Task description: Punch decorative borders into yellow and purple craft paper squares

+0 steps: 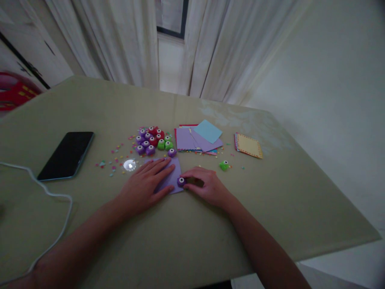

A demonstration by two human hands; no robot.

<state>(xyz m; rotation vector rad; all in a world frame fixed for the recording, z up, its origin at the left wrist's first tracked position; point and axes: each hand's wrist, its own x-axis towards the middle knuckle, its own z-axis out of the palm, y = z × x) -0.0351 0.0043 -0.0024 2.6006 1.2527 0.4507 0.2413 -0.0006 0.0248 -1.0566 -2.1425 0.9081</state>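
The person's left hand (147, 180) presses flat on a purple sheet (177, 170) on the table (300, 192), its grip spread apart. The right hand (207, 186) has its grip pinched, thumb and finger, on a small purple one-eyed piece (181, 182) at the sheet's right edge. Just beyond, I see a cluster of similar pieces (152, 140), purple, red and green, beside layered coloured papers (185, 138).

Table (192, 241) with purple sheet (176, 172), confetti (102, 163)

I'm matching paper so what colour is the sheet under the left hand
The sheet is light purple, seen best in the head view.
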